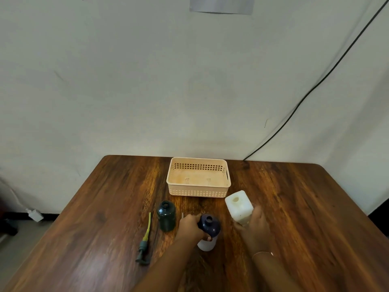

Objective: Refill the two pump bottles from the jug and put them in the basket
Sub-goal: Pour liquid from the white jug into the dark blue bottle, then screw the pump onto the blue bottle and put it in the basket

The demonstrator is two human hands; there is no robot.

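On the wooden table a dark blue bottle with a white lower part stands upright with its neck uncapped. My left hand grips it from the left. To its right stands the white square jug, mouth uncapped, and my right hand wraps around its lower near side. A dark green bottle stands uncapped to the left, untouched. Its pump head with a yellow tube lies flat on the table further left. The peach basket sits behind, nothing in it.
A thin pale stick-like thing lies just behind my left hand, mostly hidden. A black cable runs down the wall to the table's far right corner. A white object lies on the floor at the left.
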